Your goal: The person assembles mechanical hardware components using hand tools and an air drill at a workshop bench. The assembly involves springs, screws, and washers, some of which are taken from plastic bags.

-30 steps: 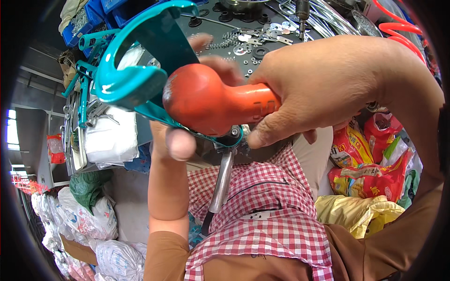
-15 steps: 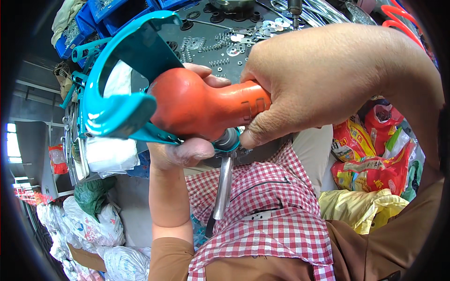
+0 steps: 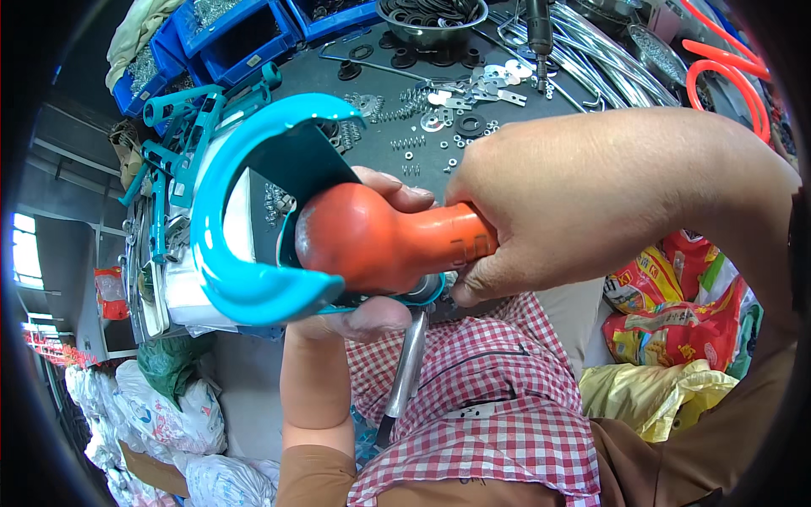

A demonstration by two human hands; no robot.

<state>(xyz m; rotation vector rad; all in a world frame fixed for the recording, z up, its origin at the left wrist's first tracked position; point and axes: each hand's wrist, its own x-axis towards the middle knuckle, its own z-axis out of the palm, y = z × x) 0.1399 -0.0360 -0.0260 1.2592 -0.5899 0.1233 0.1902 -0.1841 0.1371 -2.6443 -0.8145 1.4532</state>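
A glossy orange piece with a round bulb and a tubular neck [image 3: 355,241] sits in the open side of a teal curved metal bracket [image 3: 221,253]. My left hand [image 3: 372,321] is closed around the bracket, its thumb on the near side and fingertips showing beyond the orange neck. From the right, my right hand [image 3: 583,198] wraps the neck's end, knuckles up, thumb below. Under the neck, a dark fitting at the bracket's edge is partly hidden. A bare metal rod [image 3: 409,363] slants down from there over the checked apron.
Springs [image 3: 409,143], nuts and flat metal plates lie scattered on the dark table [image 3: 372,72]. Blue bins [image 3: 249,42] and a metal bowl [image 3: 431,34] stand behind. More teal parts [image 3: 182,139] pile at left. A dark power tool [image 3: 539,38] points down near long metal rods.
The orange piece, bracket and both hands sit lower and slightly farther right in the picture. More of the table's far side shows. Both hands keep their hold.
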